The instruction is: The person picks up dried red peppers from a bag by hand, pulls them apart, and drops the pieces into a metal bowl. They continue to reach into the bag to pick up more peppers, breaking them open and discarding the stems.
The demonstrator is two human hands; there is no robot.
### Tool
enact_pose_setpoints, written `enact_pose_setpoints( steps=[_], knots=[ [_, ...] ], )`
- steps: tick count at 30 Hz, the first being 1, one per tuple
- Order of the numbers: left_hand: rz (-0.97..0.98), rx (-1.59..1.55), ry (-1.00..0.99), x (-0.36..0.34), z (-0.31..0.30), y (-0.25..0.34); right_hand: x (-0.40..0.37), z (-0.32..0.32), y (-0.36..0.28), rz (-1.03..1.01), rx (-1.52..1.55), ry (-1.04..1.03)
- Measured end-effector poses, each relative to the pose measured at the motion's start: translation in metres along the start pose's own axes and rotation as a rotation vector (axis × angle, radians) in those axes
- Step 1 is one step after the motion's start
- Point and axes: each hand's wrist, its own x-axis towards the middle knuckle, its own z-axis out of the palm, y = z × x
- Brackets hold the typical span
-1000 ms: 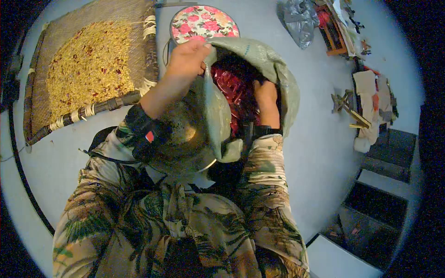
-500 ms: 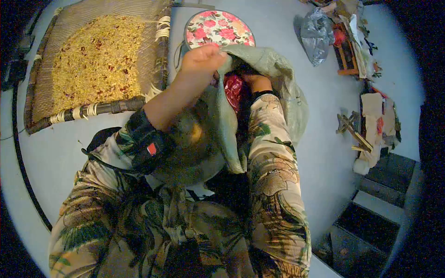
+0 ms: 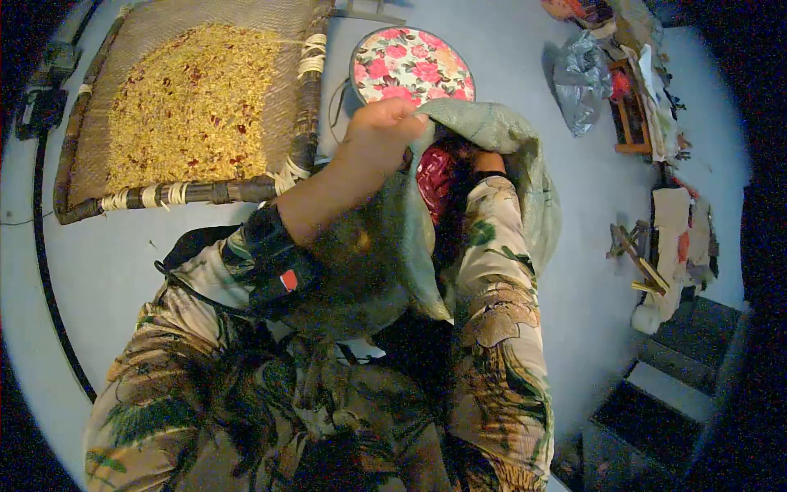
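Note:
A pale green woven sack point(image 3: 541, 184) stands with its mouth open in front of me. My left hand point(image 3: 389, 127) is closed on the near-left part of its rim. My right hand point(image 3: 489, 161) reaches down into the mouth; its fingers are hidden inside. Beside it, in the opening, shows something dark red and shiny point(image 3: 440, 182), whose kind I cannot make out. Below my left forearm, in shadow, is a dark rounded surface point(image 3: 352, 279), partly covered by the arm and sack.
At the left lies a wood-framed woven screen point(image 3: 209, 193) bearing yellow grain-like bits point(image 3: 193, 107) mixed with red pieces. A round flowered seat point(image 3: 414, 66) stands behind the sack. To the right are a grey plastic bag point(image 3: 582, 82), a small wooden stand point(image 3: 639, 254) and dark steps point(image 3: 656, 402).
The whole view has shifted, so most things appear farther right. My right hand sits a little deeper in the sack's mouth. My left hand keeps its hold on the rim.

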Motion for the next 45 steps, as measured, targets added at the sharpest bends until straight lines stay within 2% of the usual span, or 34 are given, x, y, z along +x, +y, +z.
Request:
enact_pose_setpoints(
  steps=[1, 4, 7, 8, 13, 16, 18, 21, 22, 23, 24, 25, 28, 29, 32, 33, 35, 38, 42, 43, 45],
  knots=[
    [-0.036, 0.008, -0.019, -0.001, 0.001, 0.000, -0.001, 0.000, 0.001, -0.002, 0.016, -0.001],
    [0.034, -0.144, 0.003, -0.002, 0.006, 0.003, -0.003, -0.005, 0.010, -0.031, 0.122, -0.004],
    [-0.018, -0.088, -0.047, -0.001, 0.003, 0.008, -0.014, -0.009, 0.024, -0.086, 0.346, -0.033],
    [-0.006, -0.158, -0.052, 0.001, 0.004, 0.008, -0.018, -0.010, 0.028, -0.106, 0.440, -0.053],
    [-0.002, -0.352, -0.065, 0.010, 0.007, -0.008, -0.065, -0.009, 0.066, -0.221, 1.045, -0.261],
    [0.004, -0.293, 0.022, 0.005, 0.008, 0.000, -0.099, -0.015, 0.088, -0.291, 1.096, -0.368],
    [0.027, -0.293, -0.009, 0.007, 0.006, -0.007, -0.119, -0.023, 0.090, -0.318, 1.007, -0.397],
    [0.023, -0.133, -0.014, 0.009, 0.005, -0.008, -0.170, -0.056, 0.049, -0.349, 0.725, -0.382],
    [0.089, -0.038, -0.020, 0.015, 0.004, -0.017, -0.189, -0.069, 0.031, -0.355, 0.632, -0.374],
    [0.157, 0.058, -0.026, 0.024, 0.001, -0.035, -0.201, -0.081, 0.017, -0.399, 0.297, -0.327],
    [0.225, 0.154, -0.032, 0.021, -0.002, -0.030, -0.209, -0.086, 0.013, -0.432, -0.039, -0.279],
    [0.244, 0.209, -0.024, 0.017, -0.006, -0.025, -0.213, -0.075, 0.026, -0.570, -0.042, -0.201],
    [0.421, 0.600, 0.186, -0.006, -0.008, -0.004, -0.246, -0.064, 0.026, -0.560, -0.225, 0.018],
    [0.486, 0.639, 0.171, -0.009, -0.009, 0.001, -0.252, -0.058, 0.030, -0.516, -0.225, 0.008],
    [0.811, 0.599, 0.062, -0.020, -0.005, 0.022, -0.268, -0.061, 0.023, -0.473, -0.266, -0.046],
    [0.853, 0.575, -0.034, -0.027, -0.002, 0.027, -0.272, -0.058, 0.024, -0.515, -0.298, -0.006],
    [0.932, 0.526, -0.226, -0.040, 0.004, 0.034, -0.277, -0.051, 0.025, -0.471, -0.355, 0.011],
    [0.851, 0.640, -0.395, -0.042, 0.013, 0.017, -0.291, -0.060, 0.016, -0.416, -0.347, -0.036],
    [0.685, 0.862, -0.286, -0.030, 0.011, -0.027, -0.303, -0.076, 0.011, -0.340, -0.237, -0.173],
    [0.616, 0.884, -0.273, -0.025, 0.011, -0.034, -0.304, -0.077, 0.013, -0.352, -0.220, -0.114],
    [0.536, 0.920, -0.277, -0.022, 0.011, -0.045, -0.305, -0.091, 0.006, -0.231, -0.100, -0.168]
  ],
)
